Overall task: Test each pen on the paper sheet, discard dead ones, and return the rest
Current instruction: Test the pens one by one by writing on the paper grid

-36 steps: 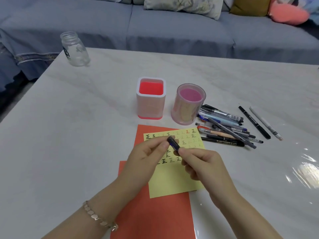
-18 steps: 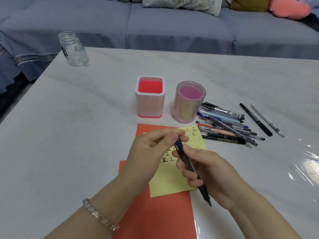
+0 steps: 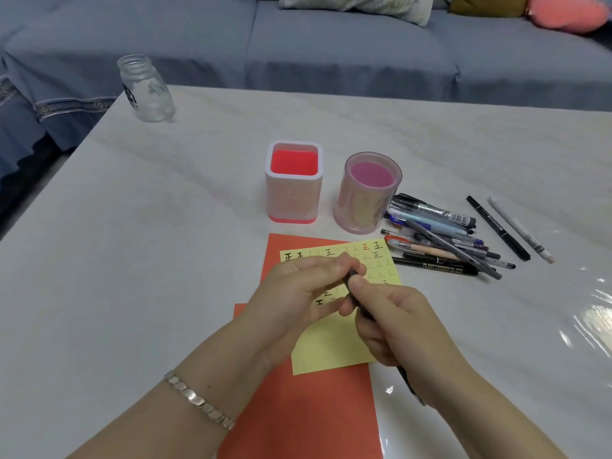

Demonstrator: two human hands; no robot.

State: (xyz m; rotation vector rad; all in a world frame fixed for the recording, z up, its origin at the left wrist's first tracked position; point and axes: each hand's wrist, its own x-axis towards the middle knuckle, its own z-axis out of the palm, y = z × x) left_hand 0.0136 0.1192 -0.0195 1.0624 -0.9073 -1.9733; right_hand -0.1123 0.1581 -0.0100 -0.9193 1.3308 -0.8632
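Beyond the hands: square holder (image 3: 293,183), round holder (image 3: 367,193); pen pile (image 3: 443,236) to their right. Left hand (image 3: 298,299) pinches top of dark pen (image 3: 362,309); right hand (image 3: 397,329) grips barrel, over yellow sheet (image 3: 331,349).

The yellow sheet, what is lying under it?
The yellow sheet lies on orange paper, which shows past its top, left and bottom edges. Both rest on the table. The hands cover the sheet's middle.

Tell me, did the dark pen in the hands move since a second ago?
Yes. The dark pen swung around: before, only its end poked up over the yellow paper; now it slants back through the right hand, toward the person.
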